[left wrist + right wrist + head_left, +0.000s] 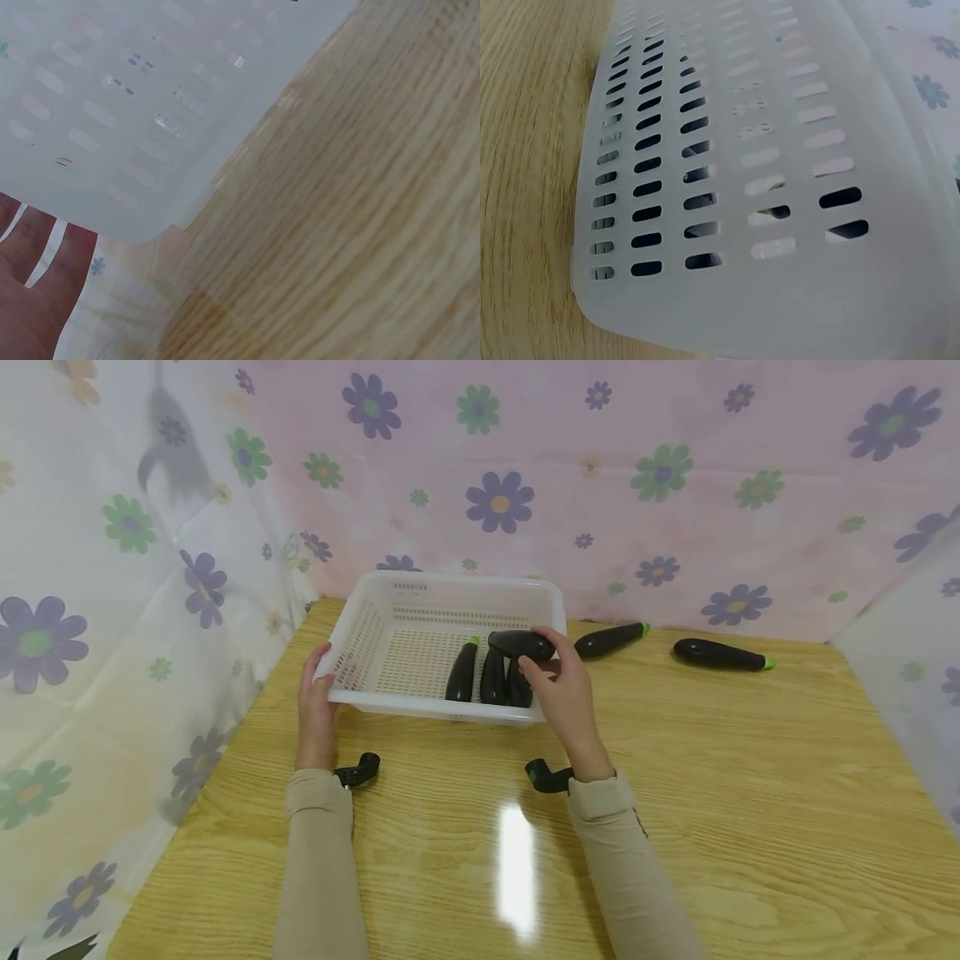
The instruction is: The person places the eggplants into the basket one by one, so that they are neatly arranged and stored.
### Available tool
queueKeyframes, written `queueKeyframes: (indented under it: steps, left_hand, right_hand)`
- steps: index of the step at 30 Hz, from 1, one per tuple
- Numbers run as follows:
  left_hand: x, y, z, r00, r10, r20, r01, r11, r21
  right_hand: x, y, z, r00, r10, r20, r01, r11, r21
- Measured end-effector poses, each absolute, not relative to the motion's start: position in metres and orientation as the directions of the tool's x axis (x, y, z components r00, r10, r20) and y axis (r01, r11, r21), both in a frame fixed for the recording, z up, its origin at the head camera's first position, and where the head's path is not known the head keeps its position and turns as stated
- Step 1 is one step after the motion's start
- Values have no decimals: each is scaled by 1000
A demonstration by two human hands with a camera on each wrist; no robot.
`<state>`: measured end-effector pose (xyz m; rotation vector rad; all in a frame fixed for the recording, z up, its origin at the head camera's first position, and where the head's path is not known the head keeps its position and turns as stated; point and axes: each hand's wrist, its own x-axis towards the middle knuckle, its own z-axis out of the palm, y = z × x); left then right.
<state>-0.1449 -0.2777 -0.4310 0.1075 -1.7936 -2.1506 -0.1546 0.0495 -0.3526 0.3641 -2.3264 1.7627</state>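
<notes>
A white plastic basket (pixel 435 703) with slotted walls stands on the table. My left hand (pixel 315 710) grips its left rim near the front corner, thumb over the edge; the left wrist view shows part of that hand (pixel 34 292) beside the basket wall (pixel 150 217). Over the basket's right part, my right hand (pixel 566 693) holds an eggplant (pixel 517 644) lying crosswise between thumb and fingers. Beneath and left of it lie three more eggplants (pixel 462 673), stems toward the back. In the right wrist view, dark shapes show through the basket's slots (pixel 780 300); the hand is hidden.
To the right of the basket, an eggplant (pixel 611 641) and another eggplant (pixel 720 655) lie on the wooden table (pixel 750 793). Flower-patterned cloth (pixel 555 452) hangs behind and at both sides. Black wrist devices (pixel 547 777) jut inward from both sleeves.
</notes>
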Motion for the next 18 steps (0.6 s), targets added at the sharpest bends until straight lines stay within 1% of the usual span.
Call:
queueKeyframes:
  steps: [5, 8, 13, 18]
  left_hand:
    - [-135, -268, -412, -948, -285, 144, 191, -146, 971]
    - [-134, -267, -409, -948, -283, 146, 191, -138, 972]
    - [-133, -268, -409, -948, -281, 152, 192, -123, 974]
    - [-133, -269, -409, -948, -286, 140, 183, -129, 975]
  right_hand:
    - [-167, 50, -369, -945, -112, 309, -328, 303, -895]
    - [-168, 45, -367, -943, -136, 305, -333, 319, -887]
    - [-166, 31, -365, -927, -193, 322, -368, 299, -881]
    - [-165, 17, -364, -899, -261, 353, -412, 223, -884]
